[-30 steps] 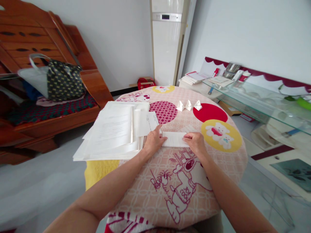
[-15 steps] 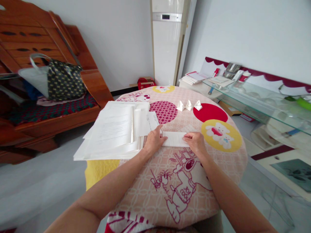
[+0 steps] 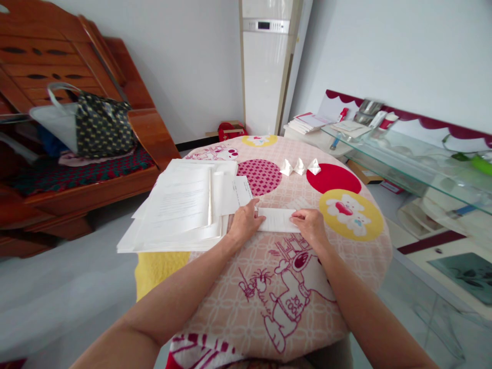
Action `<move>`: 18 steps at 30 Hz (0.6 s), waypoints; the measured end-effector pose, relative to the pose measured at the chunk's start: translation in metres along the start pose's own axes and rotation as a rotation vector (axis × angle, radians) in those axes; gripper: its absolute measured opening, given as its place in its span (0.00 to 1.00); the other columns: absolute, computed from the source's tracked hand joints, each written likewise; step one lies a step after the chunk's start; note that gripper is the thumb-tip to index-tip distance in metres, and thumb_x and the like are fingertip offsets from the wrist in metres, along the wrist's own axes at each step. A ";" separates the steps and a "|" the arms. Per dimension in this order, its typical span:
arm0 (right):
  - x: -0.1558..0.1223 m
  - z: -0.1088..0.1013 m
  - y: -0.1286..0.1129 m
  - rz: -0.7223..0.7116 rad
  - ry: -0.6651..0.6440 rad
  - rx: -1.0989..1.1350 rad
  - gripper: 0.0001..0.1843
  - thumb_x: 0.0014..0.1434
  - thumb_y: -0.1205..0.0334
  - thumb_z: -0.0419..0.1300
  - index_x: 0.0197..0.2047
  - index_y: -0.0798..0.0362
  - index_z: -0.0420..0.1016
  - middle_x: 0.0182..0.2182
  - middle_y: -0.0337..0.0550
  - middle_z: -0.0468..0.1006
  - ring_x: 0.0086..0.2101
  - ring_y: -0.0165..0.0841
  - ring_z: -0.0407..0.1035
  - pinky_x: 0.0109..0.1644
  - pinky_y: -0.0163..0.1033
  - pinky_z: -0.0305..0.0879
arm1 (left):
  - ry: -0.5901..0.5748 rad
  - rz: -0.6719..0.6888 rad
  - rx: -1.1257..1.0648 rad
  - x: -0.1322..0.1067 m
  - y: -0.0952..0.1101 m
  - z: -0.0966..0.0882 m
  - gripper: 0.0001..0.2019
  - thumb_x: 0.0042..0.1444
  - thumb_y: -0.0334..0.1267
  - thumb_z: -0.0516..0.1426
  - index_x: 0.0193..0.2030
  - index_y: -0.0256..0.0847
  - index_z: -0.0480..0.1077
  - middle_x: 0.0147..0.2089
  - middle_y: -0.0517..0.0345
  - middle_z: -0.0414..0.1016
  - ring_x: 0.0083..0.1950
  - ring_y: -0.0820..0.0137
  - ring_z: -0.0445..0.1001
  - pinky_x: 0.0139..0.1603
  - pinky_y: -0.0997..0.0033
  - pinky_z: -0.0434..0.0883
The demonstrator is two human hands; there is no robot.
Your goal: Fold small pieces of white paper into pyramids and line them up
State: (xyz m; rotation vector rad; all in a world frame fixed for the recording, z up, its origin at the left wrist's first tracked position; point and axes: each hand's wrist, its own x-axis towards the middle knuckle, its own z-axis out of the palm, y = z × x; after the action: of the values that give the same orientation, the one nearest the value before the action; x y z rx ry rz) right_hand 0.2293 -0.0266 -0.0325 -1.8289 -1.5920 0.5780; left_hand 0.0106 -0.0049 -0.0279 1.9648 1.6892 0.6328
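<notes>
A folded strip of white paper (image 3: 277,219) lies flat on the cloth-covered round table (image 3: 215,302), between my two hands. At its left end is my left hand (image 3: 246,223), thumb on the paper and index finger by the far corner. My right hand (image 3: 308,223) pinches the right end, fingers curled together. Faint print shows through the strip. Beyond it stand three small folded paper shapes (image 3: 299,166). To the left is a stack of white printed sheets (image 3: 180,200), with a smaller printed piece (image 3: 241,190) at its right edge, close to my left hand.
A glass-topped stand (image 3: 407,159) with papers and metal containers is at the right. A wooden bench (image 3: 142,130) holding a patterned bag (image 3: 102,125) stands at the left. Behind the table are a tall white air conditioner (image 3: 265,77) and a red bag (image 3: 229,132).
Both hands stay at the ends of the paper strip, with almost no movement. The whole view has shifted very slightly.
</notes>
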 end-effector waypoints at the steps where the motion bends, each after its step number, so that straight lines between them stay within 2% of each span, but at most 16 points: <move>1: 0.000 0.000 0.000 -0.001 -0.001 -0.002 0.08 0.52 0.64 0.65 0.33 0.55 0.86 0.29 0.46 0.85 0.31 0.38 0.78 0.36 0.37 0.68 | -0.001 -0.003 0.005 0.000 0.001 0.000 0.30 0.58 0.34 0.63 0.67 0.36 0.66 0.32 0.58 0.78 0.38 0.65 0.78 0.49 0.66 0.72; 10: 0.002 0.001 -0.001 0.017 -0.010 -0.005 0.07 0.50 0.64 0.65 0.32 0.54 0.86 0.29 0.45 0.85 0.32 0.38 0.78 0.35 0.37 0.69 | -0.015 0.069 0.164 -0.003 0.001 0.003 0.25 0.61 0.36 0.61 0.65 0.40 0.65 0.37 0.54 0.79 0.45 0.62 0.79 0.50 0.66 0.72; 14: 0.003 0.002 -0.002 0.034 -0.006 -0.014 0.07 0.50 0.65 0.66 0.32 0.55 0.86 0.29 0.46 0.85 0.31 0.38 0.78 0.35 0.36 0.68 | 0.058 0.233 0.210 -0.005 -0.002 0.005 0.22 0.60 0.32 0.60 0.61 0.41 0.68 0.48 0.49 0.77 0.50 0.61 0.76 0.53 0.64 0.73; 18: 0.003 0.002 -0.003 0.028 -0.011 -0.042 0.07 0.51 0.64 0.65 0.32 0.54 0.86 0.28 0.45 0.85 0.31 0.38 0.78 0.35 0.36 0.68 | 0.093 0.423 0.087 0.001 -0.008 0.011 0.18 0.56 0.23 0.58 0.52 0.39 0.72 0.53 0.50 0.74 0.56 0.61 0.73 0.59 0.61 0.72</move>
State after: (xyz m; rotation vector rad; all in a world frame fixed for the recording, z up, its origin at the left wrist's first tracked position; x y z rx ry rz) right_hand 0.2267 -0.0231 -0.0313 -1.8851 -1.5992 0.5715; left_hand 0.0115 -0.0033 -0.0408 2.4147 1.3757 0.8195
